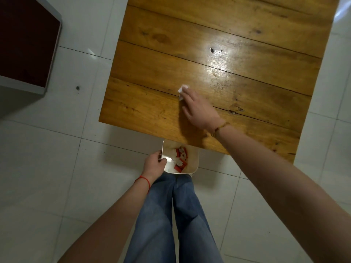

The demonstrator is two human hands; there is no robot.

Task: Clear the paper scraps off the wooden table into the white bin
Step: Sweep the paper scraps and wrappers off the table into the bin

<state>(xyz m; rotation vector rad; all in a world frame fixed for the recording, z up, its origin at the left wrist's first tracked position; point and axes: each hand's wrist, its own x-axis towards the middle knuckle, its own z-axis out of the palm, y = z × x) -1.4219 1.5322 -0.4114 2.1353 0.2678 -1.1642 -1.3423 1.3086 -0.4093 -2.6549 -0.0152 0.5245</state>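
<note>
The wooden table fills the upper middle of the view. My right hand lies flat on its near part, fingers together and touching a white paper scrap at the fingertips. Whether the scrap is gripped or only pressed under the fingers, I cannot tell. My left hand grips the left rim of the white bin, which hangs just below the table's near edge. Several red and white paper scraps lie inside the bin.
White floor tiles surround the table. A dark red box with a grey frame stands at the upper left. My legs in blue jeans are directly below the bin.
</note>
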